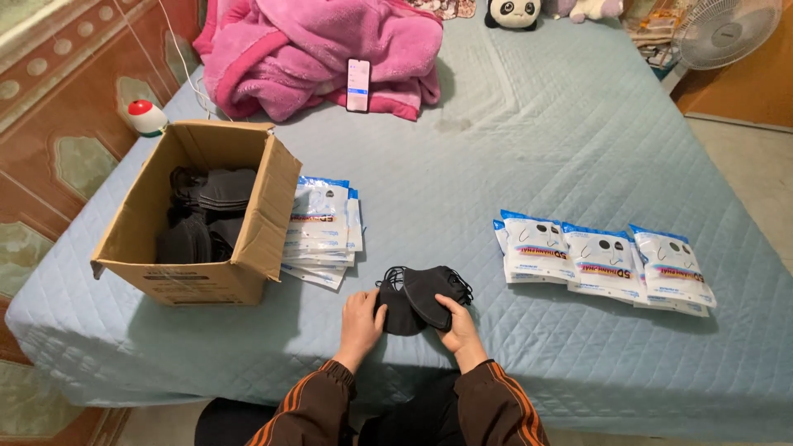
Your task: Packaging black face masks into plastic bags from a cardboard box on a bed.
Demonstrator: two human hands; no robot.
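Nearest: two sleeves, dark w/ orange stripes, come up from the bottom edge. Left hand (360,318) rests on the left side of a small stack of black face masks (417,299), fingers curled over its edge, grasping it. Right hand (459,324) grips the right side of the same stack, thumb on top of the uppermost mask. Masks lie on the pale blue quilted bedspread (529,140) near the front edge of the bed, roughly centre, ear loops sticking out at the top.

Just behind & left of the hands: a pile of flat white-and-blue packets (324,231), stacked unevenly, touching the right wall of an open cardboard box (216,277). Box sits at the bed's front-left, flaps up, w/ more black masks (206,215) heaped inside.

Right of the hands, well apart: a row of similar white-and-blue packets (607,262), overlapping side by side, approx. three groups.

Further back, left: a small white gadget w/ red top (145,116) by the bed's edge, next to the patterned red-brown wall. Behind the box: a crumpled pink fleece blanket (322,49) w/ a phone (358,84) lying on it, screen lit.

Far end: a panda soft toy (512,12) at the head of the bed, partly cut off. Top right: a white fan (725,31) standing off the bed.
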